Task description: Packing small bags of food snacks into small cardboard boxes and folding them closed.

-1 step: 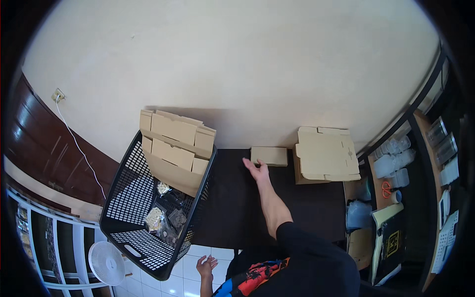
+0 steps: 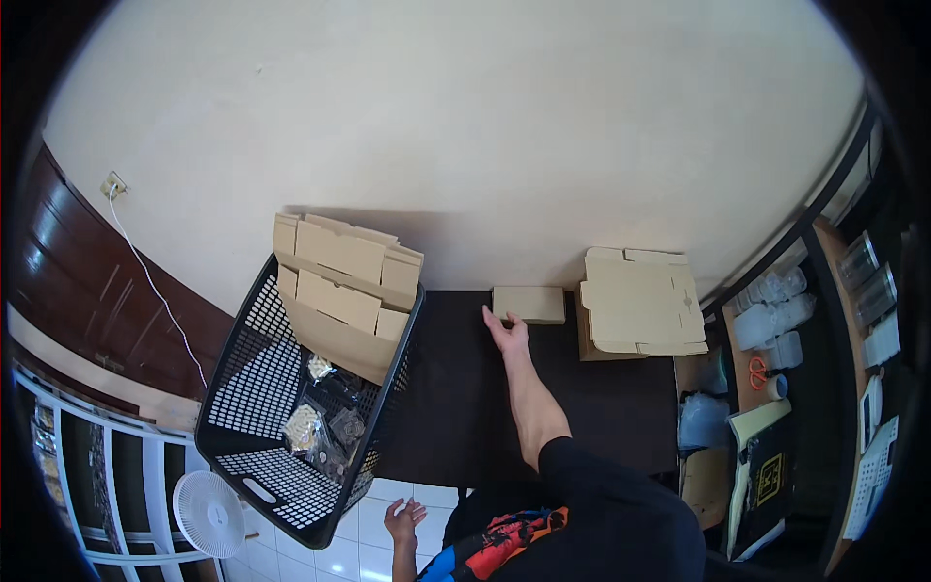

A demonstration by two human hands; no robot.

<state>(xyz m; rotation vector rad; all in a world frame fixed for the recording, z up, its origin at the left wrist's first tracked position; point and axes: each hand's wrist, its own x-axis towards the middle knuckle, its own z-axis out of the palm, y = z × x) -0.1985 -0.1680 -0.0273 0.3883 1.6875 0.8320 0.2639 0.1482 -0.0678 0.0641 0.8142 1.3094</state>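
Note:
My right hand (image 2: 506, 333) reaches over the dark table (image 2: 451, 427) with its fingers apart and nothing visible in it. It is at the near left corner of a small closed cardboard box (image 2: 536, 305), which lies by the wall; whether they touch I cannot tell. My left hand (image 2: 404, 521) hangs low in front of the table, above the tiled floor, its fingers loosely apart and nothing visible in them. To the right of the small box are larger cardboard boxes (image 2: 645, 301), apparently piled up, with a flat lid on top.
On the left, a black plastic basket (image 2: 254, 412) holds cardboard boxes (image 2: 335, 301) and clear bags of small pieces (image 2: 308, 429). A white fan (image 2: 208, 516) stands below it. Shelves at the right carry plastic containers (image 2: 771, 322), orange scissors (image 2: 757, 372) and a tape roll (image 2: 777, 387).
My right hand has shifted very slightly to the right along the small box's near left corner. My left hand and the boxes look unchanged.

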